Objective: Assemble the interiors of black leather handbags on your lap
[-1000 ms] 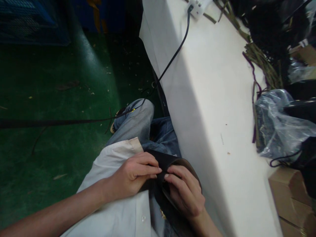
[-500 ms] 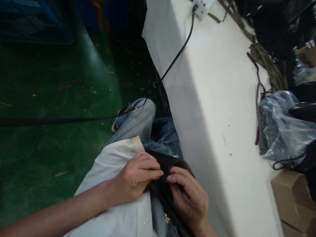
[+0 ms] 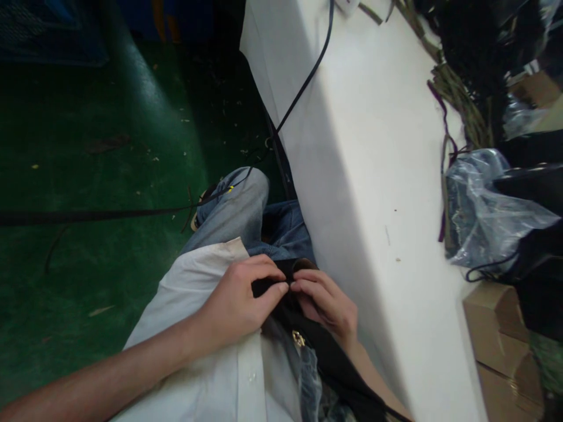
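A black, leather-like piece with a brown inner side [image 3: 303, 265] lies on my lap, close against my white shirt. My left hand [image 3: 246, 299] pinches toward its edge, thumb and forefinger almost touching my right fingertips. From the other side, my right hand [image 3: 328, 305] grips the same piece with bent fingers. Whatever lies between the fingertips is too small to make out. Below the hands, a broad black strap-like part [image 3: 329, 351] runs to the lower right. Near it are a gold metal fitting [image 3: 298, 339] and crumpled clear plastic [image 3: 309, 378].
A white-covered table [image 3: 365, 176] stands along my right side. It bears dark straps [image 3: 461, 105], a clear plastic bag [image 3: 479, 205] and a black cable [image 3: 308, 76]. Cardboard boxes [image 3: 501, 328] stand at its right edge. A cord crosses above the green floor [image 3: 97, 269].
The view has shifted slightly. My left thumb has moved out toward my right fingertips, and the hands have come closer together. More of the gold fitting and the plastic shows below them.
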